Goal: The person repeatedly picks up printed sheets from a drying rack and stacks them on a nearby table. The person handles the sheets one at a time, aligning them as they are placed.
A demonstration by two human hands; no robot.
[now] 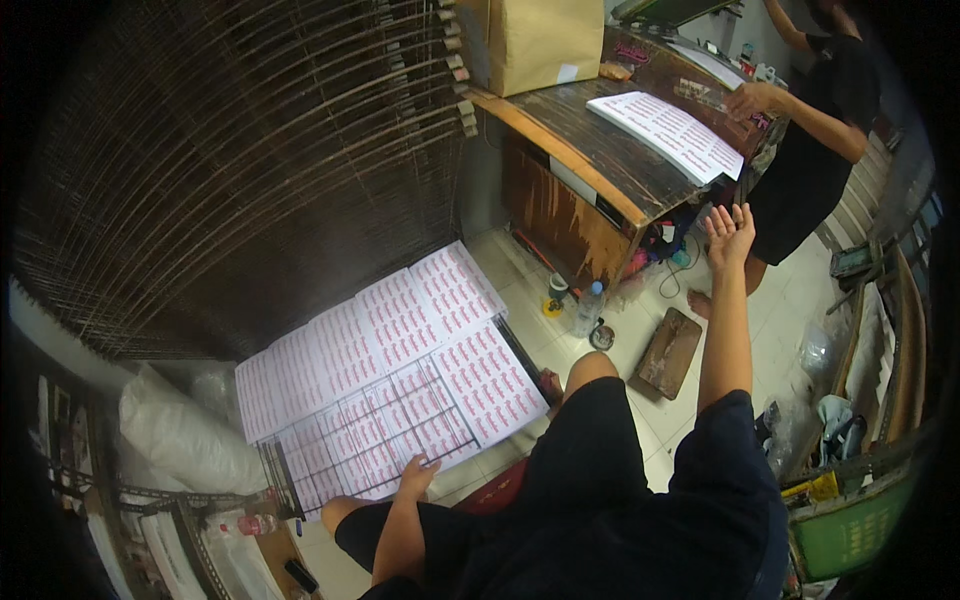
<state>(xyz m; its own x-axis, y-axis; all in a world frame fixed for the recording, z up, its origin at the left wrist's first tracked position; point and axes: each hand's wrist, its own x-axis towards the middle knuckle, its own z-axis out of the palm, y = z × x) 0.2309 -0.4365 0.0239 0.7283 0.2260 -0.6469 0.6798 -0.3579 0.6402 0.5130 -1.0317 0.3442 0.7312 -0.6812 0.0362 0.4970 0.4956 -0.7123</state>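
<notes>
Printed white sheets (455,290) with rows of red lettering lie side by side on a low rack level in front of me. A dark wire shelf (372,428) lies over the nearer sheets. At its near edge my left hand (414,478) has its fingers bent round the front bar. My right hand (730,238) is raised out to the right, palm up and fingers spread, holding nothing. Just beyond it a stack of similar printed sheets (668,132) rests on a wooden table (560,110). A co-worker (815,130) stands there, one hand near that stack.
Many raised wire shelves (260,170) of the drying rack rise at the left. A cardboard box (545,45) stands on the table. On the tiled floor are a plastic bottle (590,308), a tape roll (601,337) and a brown block (669,353). A stuffed white sack (185,430) leans at left.
</notes>
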